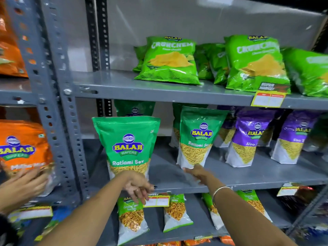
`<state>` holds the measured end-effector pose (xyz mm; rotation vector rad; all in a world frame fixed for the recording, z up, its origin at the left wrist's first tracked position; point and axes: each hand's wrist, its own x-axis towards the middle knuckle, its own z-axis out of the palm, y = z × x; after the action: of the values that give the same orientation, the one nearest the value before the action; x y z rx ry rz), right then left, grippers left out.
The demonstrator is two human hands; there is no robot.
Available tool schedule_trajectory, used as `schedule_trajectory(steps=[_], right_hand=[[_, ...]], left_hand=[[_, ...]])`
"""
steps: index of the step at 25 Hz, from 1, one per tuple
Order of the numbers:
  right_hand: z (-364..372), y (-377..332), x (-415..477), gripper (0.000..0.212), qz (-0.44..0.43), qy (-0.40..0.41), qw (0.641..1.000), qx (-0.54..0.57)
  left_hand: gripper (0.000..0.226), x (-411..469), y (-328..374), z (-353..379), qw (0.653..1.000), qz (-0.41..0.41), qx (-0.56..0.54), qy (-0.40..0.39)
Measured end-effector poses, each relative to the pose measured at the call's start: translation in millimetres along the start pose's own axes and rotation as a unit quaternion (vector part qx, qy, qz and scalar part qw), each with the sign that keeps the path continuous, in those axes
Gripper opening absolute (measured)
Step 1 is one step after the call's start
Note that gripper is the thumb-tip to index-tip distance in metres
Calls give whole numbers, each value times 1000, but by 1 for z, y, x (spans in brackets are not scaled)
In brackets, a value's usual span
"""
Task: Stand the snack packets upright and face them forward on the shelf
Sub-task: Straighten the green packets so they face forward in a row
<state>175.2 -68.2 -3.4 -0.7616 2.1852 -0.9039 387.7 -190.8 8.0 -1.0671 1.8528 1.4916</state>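
Snack packets standing upright on the middle shelf [248,176], labels forward. Nearest, left hand [137,186] hanging open at the shelf's front edge, fingers spread and pointing down, holding nothing, just below the near green Ratlami Sev packet [126,145]. Right hand [196,173] reaching further in, fingers extended, fingertips touching the bottom edge of the second green packet [197,137], not closed around it. Bangle [220,191] on the right wrist. Beyond to the right, purple packets [248,137] upright. Above, on the top shelf [159,89], bright green chip bags [170,60] leaning back. Far left, another person's hand [21,185] on an orange packet [24,153].
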Motion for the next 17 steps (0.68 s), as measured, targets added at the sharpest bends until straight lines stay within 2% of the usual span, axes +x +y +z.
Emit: schedule_trajectory(steps=[1, 3, 4, 6, 8, 10, 12, 14, 15, 17], right_hand=[[-17, 11, 8, 39, -13, 26, 999, 22], [-49, 30, 26, 72, -15, 43, 996, 76], [-61, 37, 36, 88, -12, 48, 994, 97], [-81, 46, 61, 103, -44, 45, 988, 143], [-97, 55, 94, 101, -77, 8, 985, 155], [-102, 59, 119, 83, -120, -51, 976, 174], [-100, 57, 129, 73, -171, -133, 957, 194], [-97, 59, 138, 72, -190, -167, 942, 219], [-96, 61, 140, 72, -190, -168, 938, 234], [-94, 65, 137, 74, -193, -164, 936, 243]], left_hand=[[37, 10, 15, 8, 998, 43, -34, 33], [44, 39, 44, 20, 979, 121, -105, 125], [54, 53, 58, 23, 964, 148, -139, 173], [76, 76, 88, 28, 929, 175, -173, 276], [88, 97, 117, 38, 909, 179, -165, 339], [84, 108, 142, 46, 896, 178, -167, 372], [64, 125, 159, 47, 891, 170, -179, 381], [37, 131, 168, 49, 876, 164, -203, 405], [37, 133, 167, 51, 868, 168, -212, 417], [52, 131, 162, 58, 863, 166, -206, 431]])
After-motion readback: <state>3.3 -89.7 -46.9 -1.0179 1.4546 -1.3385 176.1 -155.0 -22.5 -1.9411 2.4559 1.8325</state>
